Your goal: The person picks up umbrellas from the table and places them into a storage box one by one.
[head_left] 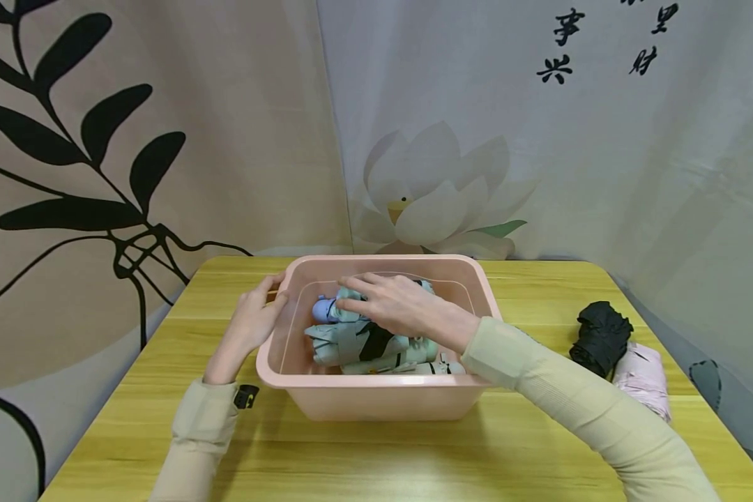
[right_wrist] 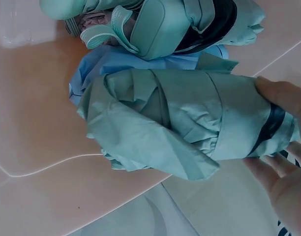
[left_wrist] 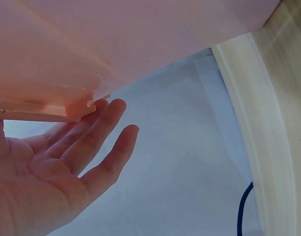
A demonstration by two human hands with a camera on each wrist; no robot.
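Observation:
A pink plastic tub [head_left: 376, 403] stands on the table with several folded umbrellas inside. My right hand [head_left: 395, 303] reaches into it from the right. In the right wrist view, its thumb and fingers grip one end of a teal folded umbrella [right_wrist: 165, 108] with a dark band. Another teal umbrella [right_wrist: 163, 27] with a strap lies beside it, over blue fabric [right_wrist: 128, 61]. At the tub's left side, my left hand [head_left: 257, 314] rests against the outer rim, fingers fairly straight. The left wrist view shows its fingertips [left_wrist: 118, 105] touching the rim's edge.
A folded black umbrella [head_left: 601, 338] and a pale pink one [head_left: 643, 380] lie on the wooden table [head_left: 226, 446] to the right of the tub. Printed curtains [head_left: 257, 139] hang behind the table.

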